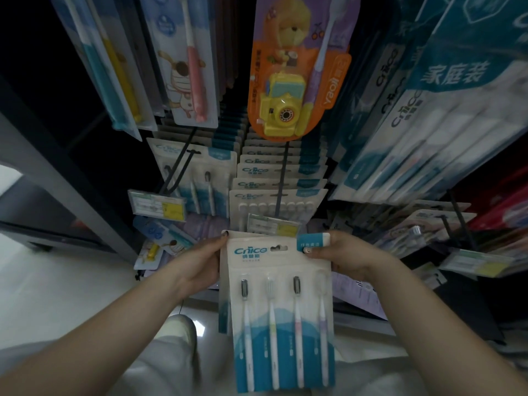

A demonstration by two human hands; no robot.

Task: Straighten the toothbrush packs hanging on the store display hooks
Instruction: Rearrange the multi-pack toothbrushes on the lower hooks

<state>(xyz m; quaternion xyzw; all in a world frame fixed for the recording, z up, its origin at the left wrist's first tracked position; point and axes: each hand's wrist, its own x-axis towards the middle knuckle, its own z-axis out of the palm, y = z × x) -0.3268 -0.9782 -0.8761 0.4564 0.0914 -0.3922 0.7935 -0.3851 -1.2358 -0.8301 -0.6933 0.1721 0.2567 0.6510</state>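
Store racks crowd the whole background, with rows of Cnice toothbrush packs hanging on dark display hooks, a yellow price tag at the front of the middle hook, and a kids' pack with a yellow toy camera up top. Down front, off the hooks and just below that price tag, a four-brush pack is held upright with at least one more pack stacked behind it. Left hand grips the top left edge, right hand pinches the top right corner, thumb on the front.
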